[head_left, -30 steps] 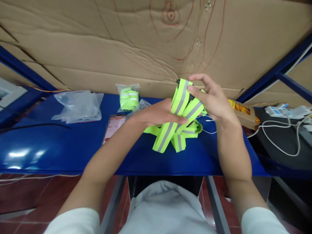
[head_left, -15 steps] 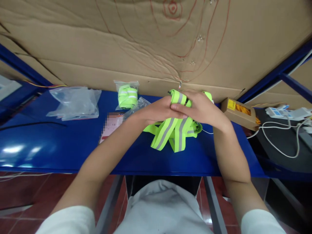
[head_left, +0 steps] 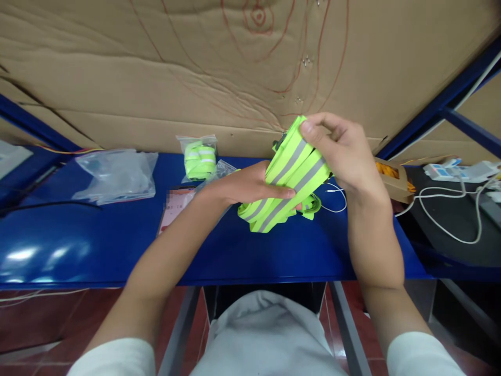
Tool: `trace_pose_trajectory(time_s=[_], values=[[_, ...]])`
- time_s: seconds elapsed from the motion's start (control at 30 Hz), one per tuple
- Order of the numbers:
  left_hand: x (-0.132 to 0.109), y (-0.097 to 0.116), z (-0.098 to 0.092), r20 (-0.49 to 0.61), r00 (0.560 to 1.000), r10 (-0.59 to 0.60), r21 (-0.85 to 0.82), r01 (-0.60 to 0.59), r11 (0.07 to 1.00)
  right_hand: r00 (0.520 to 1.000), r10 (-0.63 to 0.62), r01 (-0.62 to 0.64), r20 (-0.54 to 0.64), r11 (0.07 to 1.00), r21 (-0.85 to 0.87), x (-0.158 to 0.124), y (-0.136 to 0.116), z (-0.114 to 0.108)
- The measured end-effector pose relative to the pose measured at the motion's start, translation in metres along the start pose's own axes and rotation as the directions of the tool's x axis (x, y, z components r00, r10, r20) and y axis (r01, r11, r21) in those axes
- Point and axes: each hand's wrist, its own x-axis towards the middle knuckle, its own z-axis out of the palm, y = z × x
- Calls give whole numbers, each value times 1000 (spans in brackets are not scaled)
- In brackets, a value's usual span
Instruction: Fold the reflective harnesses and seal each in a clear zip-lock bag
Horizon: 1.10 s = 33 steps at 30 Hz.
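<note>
Both hands grip a folded bundle of reflective straps [head_left: 291, 172], neon yellow-green with grey stripes, tilted above the blue table. My left hand [head_left: 270, 185] wraps round its middle, thumb across the front. At the upper right end my right hand [head_left: 338, 143] pinches the straps between thumb and fingers. Behind the bundle, a smaller coil of the same strap [head_left: 311, 206] lies on the table, partly hidden. A clear zip bag [head_left: 200, 156] packed with rolled yellow-green strap leans against the cardboard at the back.
A stack of clear plastic bags [head_left: 117, 175] lies on the blue table [head_left: 97, 245] at left. A phone [head_left: 176, 206] with a pink screen is beside my left forearm. An open carton [head_left: 393, 180], white cables [head_left: 438, 194] and a cardboard wall [head_left: 188, 68] surround the work area.
My right hand has moved up and right, drawing the loosely hanging straps into a straighter, flatter bundle. My left hand still holds them. The view has shifted slightly.
</note>
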Motion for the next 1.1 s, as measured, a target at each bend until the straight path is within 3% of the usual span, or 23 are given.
trace_pose_trajectory(time_s=[0.13,0.27,0.37,0.47,0.57,0.73,0.8,0.87,0.97,1.03,1.1], values=[[-5,4,-6,-41,994,103,184,-94,978,995,70,-76,67,992,99,2,7,6],[-5,4,-10,-59,986,156,258,-136,957,999,-25,27,30,997,-66,1,7,9],[-6,8,-7,-60,983,176,248,-156,956,995,-96,101,39,983,-151,-3,1,6],[-8,13,-4,-66,978,199,244,-178,953,977,-86,120,194,978,-171,-9,-11,2],[-8,12,-3,-147,959,242,254,-200,946,942,-88,176,323,951,-256,-16,-24,4],[-8,5,-3,-279,930,239,21,-243,970,976,-78,129,204,959,-251,-22,-32,14],[-7,5,-1,-213,961,178,-111,-205,973,989,-90,114,121,972,-205,-21,-32,13],[-6,7,1,-76,992,103,-181,-115,977,989,-144,143,7,970,-196,-19,-31,6],[-5,11,6,69,997,32,-154,-21,988,980,-176,158,-93,971,-177,-16,-30,-7],[-4,14,9,96,995,40,-106,-29,994,995,-87,82,-58,993,-80,-15,-26,-13],[-5,17,10,115,991,65,-44,-61,997,996,39,-42,76,998,45,-14,-21,-14]])
